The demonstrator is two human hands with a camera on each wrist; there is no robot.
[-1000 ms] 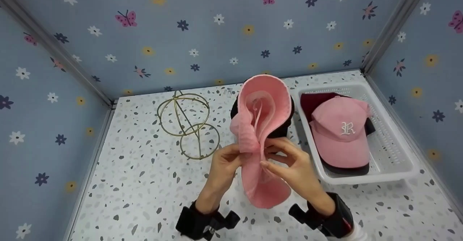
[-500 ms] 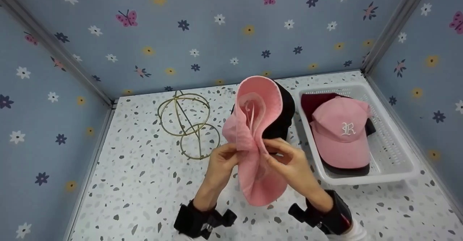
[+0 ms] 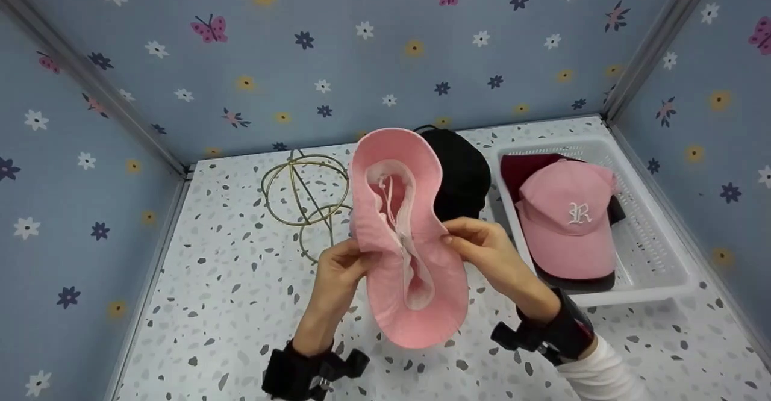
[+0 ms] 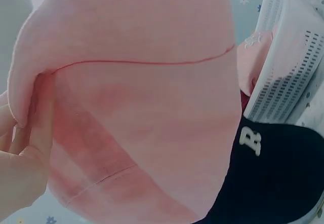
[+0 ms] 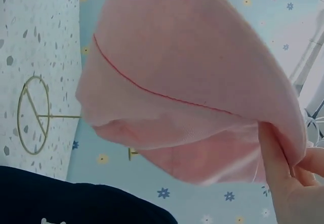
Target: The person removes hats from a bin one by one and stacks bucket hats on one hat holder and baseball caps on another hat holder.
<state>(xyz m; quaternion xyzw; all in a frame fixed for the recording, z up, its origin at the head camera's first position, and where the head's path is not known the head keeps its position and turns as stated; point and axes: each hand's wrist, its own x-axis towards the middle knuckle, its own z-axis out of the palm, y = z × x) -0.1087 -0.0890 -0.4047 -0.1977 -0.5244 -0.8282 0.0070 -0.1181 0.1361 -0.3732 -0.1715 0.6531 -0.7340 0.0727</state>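
Observation:
A pink bucket hat hangs between my two hands in the head view, its inside and a thin drawstring facing up. My left hand pinches the brim on the left side, thumb on top. On the right side, the brim is pinched between thumb and fingers of my right hand. Both wrist views show the outside of the bucket hat, with a red seam running across it. Behind the hat stands a black cap, partly covered; a white letter shows on it in the left wrist view.
A gold wire hat stand lies on the speckled table, partly behind the bucket hat. To the right, a white plastic basket holds a pink cap with a white letter, over dark red and black items. Flowered walls enclose the table.
Both hands have drawn apart, spreading the pinched-together brim so the hat's opening widens. The bucket hat has shifted left, uncovering more of the black cap and overlapping the wire stand.

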